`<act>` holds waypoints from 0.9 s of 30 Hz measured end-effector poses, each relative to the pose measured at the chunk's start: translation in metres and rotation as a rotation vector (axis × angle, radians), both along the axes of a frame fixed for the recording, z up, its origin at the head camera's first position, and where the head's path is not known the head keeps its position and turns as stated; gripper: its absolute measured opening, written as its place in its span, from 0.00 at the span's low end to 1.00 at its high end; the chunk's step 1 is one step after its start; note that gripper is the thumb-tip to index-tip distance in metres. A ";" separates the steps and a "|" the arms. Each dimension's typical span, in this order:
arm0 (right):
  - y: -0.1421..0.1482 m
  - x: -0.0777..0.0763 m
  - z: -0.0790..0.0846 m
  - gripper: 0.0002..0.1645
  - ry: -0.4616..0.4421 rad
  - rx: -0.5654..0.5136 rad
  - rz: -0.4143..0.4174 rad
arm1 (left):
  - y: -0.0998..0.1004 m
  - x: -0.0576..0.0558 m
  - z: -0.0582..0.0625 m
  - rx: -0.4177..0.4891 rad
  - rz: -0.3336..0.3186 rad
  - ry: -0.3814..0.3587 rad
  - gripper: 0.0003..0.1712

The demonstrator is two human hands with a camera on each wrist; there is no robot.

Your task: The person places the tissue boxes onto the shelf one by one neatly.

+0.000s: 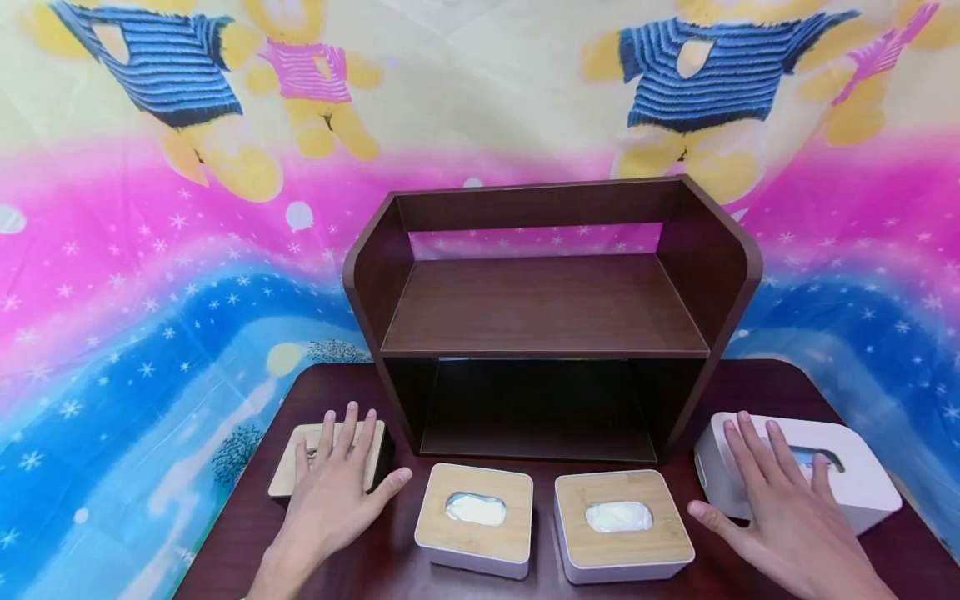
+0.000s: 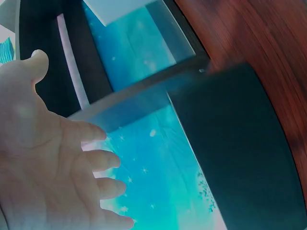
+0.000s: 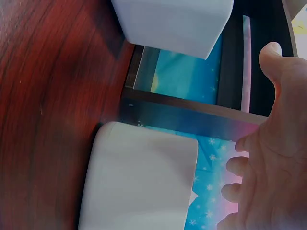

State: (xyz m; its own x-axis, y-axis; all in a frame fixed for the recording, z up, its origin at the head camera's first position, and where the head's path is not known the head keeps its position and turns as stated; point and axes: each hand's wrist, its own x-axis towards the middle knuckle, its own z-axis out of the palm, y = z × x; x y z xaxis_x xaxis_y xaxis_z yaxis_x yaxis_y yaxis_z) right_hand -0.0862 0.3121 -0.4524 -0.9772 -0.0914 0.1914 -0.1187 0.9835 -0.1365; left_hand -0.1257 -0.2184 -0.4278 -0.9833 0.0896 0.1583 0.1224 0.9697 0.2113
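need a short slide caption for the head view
Hands spread over the outer boxes, two inner boxes between them, shelf behind.

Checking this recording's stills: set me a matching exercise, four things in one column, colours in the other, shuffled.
Things:
1. Shelf
2. Outer box by the left hand
3. Outer box by the right hand
4. Left middle box, between the two hands

Colours:
A. White top and white sides
B. Dark brown throughout
C. Light wood-coloured top, white sides
D. Pale top, dark sides

Pairs: 1-B, 2-D, 3-A, 4-C
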 end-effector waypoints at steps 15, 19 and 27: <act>-0.009 0.002 0.000 0.75 -0.077 -0.027 -0.020 | 0.047 0.013 -0.004 0.047 -0.072 0.030 0.59; -0.011 0.002 0.001 0.76 -0.112 -0.033 -0.025 | 0.063 0.016 -0.005 0.042 -0.118 0.018 0.59; -0.014 0.007 -0.004 0.72 -0.136 -0.094 0.028 | 0.096 0.020 -0.006 0.076 -0.195 -0.024 0.61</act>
State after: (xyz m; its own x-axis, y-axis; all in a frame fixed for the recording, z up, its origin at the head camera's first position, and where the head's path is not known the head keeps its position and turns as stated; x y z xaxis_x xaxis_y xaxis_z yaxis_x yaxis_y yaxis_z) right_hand -0.0791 0.2982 -0.4565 -0.9920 -0.1072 0.0666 -0.1204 0.9622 -0.2444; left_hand -0.1061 -0.1227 -0.4342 -0.9521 0.2670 0.1490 0.3001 0.9092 0.2884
